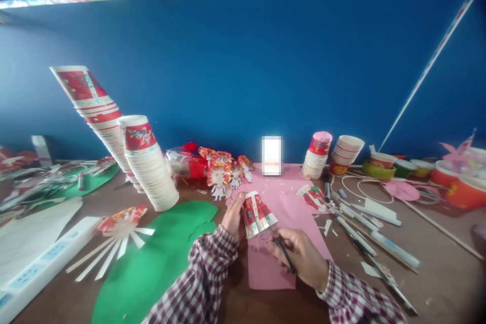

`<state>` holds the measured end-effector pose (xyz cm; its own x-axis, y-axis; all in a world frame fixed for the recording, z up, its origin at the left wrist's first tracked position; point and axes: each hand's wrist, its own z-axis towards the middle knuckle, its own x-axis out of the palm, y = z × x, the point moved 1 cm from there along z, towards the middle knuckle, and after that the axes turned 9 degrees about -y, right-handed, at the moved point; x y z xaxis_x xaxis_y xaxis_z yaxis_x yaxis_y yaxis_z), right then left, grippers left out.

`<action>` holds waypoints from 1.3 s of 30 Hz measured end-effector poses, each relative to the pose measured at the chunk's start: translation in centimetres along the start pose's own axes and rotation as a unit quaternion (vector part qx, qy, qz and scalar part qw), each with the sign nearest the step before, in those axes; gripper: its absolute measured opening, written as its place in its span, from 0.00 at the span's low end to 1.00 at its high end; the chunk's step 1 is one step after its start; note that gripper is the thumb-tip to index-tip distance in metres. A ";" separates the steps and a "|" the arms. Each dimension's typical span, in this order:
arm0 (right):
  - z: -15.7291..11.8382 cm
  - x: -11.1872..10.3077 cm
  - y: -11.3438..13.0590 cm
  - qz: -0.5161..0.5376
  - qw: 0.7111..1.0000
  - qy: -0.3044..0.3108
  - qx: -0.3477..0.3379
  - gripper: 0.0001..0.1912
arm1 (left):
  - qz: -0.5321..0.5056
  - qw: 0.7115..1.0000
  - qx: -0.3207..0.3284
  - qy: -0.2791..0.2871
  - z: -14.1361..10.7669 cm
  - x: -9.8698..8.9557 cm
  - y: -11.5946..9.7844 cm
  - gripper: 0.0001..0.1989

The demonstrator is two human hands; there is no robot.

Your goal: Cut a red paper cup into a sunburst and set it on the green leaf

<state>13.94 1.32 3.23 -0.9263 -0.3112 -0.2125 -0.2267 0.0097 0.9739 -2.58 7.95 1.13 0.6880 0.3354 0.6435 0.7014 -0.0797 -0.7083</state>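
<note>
A red and white paper cup is held in my left hand, its fingers wrapped round the left side. Slits run up the cup's side from its lower edge. My right hand grips a pair of dark-handled scissors, whose blades point up and left at the cup's lower right edge. Under both hands lies a sheet of pink paper. Just beyond the cup stand several cut paper figures with red and orange tops.
Tall cup stacks rise at the left, shorter ones at the back right. Green paper, a cup cut into strips and a white power strip lie left. Pens and scraps litter the right. A blue partition closes the back.
</note>
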 end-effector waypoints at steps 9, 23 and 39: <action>-0.2 -0.1 0.5 -0.041 0.998 -0.024 -0.051 0.12 | -0.020 1.000 -0.002 0.002 -0.7 0.7 -0.3 0.09; -0.1 0.5 0.6 0.028 1.000 -0.011 0.006 0.13 | -0.027 1.000 -0.012 0.001 -0.7 0.7 -0.1 0.08; 0.1 0.2 0.0 0.035 0.999 -0.007 0.026 0.15 | -0.024 0.999 0.015 -0.019 -0.5 0.4 0.1 0.11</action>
<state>13.69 1.33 3.15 -0.9441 -0.2955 -0.1462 -0.1772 0.0808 0.9808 -2.15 7.57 1.46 0.6459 0.3740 0.6655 0.7268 -0.0345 -0.6860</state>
